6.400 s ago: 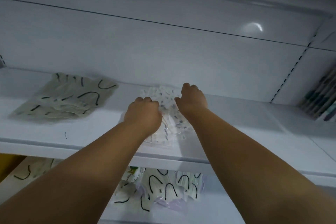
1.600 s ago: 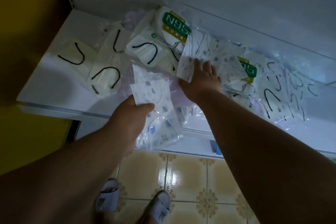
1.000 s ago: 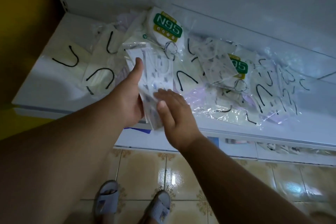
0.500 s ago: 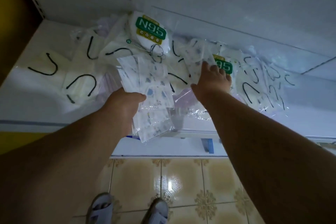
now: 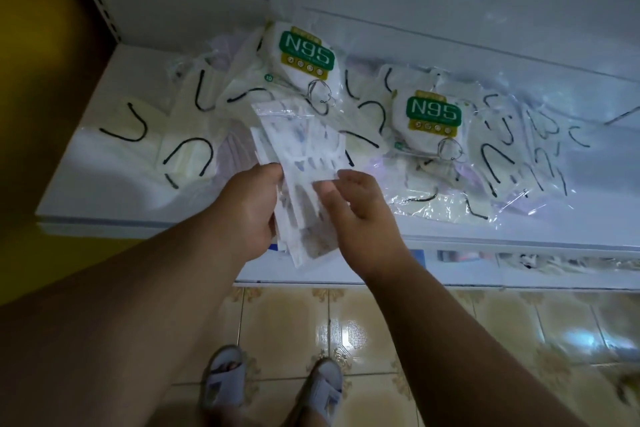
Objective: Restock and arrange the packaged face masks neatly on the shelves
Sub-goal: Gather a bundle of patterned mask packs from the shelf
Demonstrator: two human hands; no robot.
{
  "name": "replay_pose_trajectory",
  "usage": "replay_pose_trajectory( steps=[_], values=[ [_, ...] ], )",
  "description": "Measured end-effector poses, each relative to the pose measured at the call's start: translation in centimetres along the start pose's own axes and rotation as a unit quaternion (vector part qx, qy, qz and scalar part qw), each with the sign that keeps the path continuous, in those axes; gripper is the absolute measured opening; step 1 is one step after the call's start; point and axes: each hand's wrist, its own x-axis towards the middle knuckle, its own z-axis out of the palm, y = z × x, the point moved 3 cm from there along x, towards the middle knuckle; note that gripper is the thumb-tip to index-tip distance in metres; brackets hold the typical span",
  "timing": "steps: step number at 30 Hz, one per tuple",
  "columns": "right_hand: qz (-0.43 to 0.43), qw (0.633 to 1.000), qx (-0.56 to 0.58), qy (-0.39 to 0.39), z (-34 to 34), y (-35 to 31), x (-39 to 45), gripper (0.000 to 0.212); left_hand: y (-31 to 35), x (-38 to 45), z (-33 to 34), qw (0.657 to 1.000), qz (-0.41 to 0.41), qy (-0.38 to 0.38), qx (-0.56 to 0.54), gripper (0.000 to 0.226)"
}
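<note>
At frame centre, the left hand grips a fanned stack of printed masks, flat white packets in clear film with small blue-grey motifs, held above the front edge of the white shelf. The right hand touches the stack's right edge with thumb and loosely spread fingers; a full grip cannot be confirmed. Behind the stack, two N95 packs with green labels and loose black-looped masks cover the shelf from upper left to right, overlapping in disorder.

Glossy beige patterned floor tiles, yellow wall at left
</note>
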Motion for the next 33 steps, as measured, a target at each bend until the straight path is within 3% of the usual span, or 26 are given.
replay_pose_trajectory(
  steps=[3,5,9,11,14,19,22,26,30,33],
  values=[
    [0.067,0.991,0.066,0.097,-0.4,0.6,-1.0,0.008,-0.5,-1.1,0.3,0.999,0.017,0.013,0.038,0.029],
    [0.157,0.964,0.164,0.138,-0.7,1.9,-2.1,0.039,-1.2,-2.4,0.5,0.998,0.026,0.005,0.056,0.027],
    [0.286,0.896,0.329,0.08,-0.3,4.7,-5.4,0.077,-4.1,-4.9,0.4,0.996,0.032,-0.017,0.084,0.016],
    [0.284,0.88,0.369,0.088,-0.4,5.5,-7.4,0.062,-5.9,-5.9,0.0,0.997,0.018,-0.001,0.078,0.014],
    [0.282,0.868,0.391,0.116,-1.4,6.7,-10.7,0.01,-8.0,-8.0,-0.1,0.997,0.014,0.011,0.068,0.02],
    [0.236,0.875,0.418,0.063,-4.5,7.8,-18.0,0.018,-12.3,-14.7,3.1,0.993,0.054,-0.036,0.101,0.038],
    [0.194,0.881,0.428,0.049,-8.5,7.9,-24.3,0.031,-15.2,-20.1,7.2,0.991,0.075,-0.04,0.103,0.033],
    [0.169,0.878,0.425,0.144,-16.1,7.9,-31.9,0.026,-17.4,-27.9,14.2,0.995,0.07,-0.048,0.054,0.025],
    [0.128,0.869,0.398,0.266,-24.3,5.7,-37.0,0.014,-17.6,-35.6,21.4,0.993,-0.027,-0.111,-0.023,0.029],
    [0.085,0.86,0.403,0.302,-28.9,2.8,-39.5,0.009,-16.1,-39.7,25.0,0.992,0.043,-0.12,0.02,0.014]
  ],
)
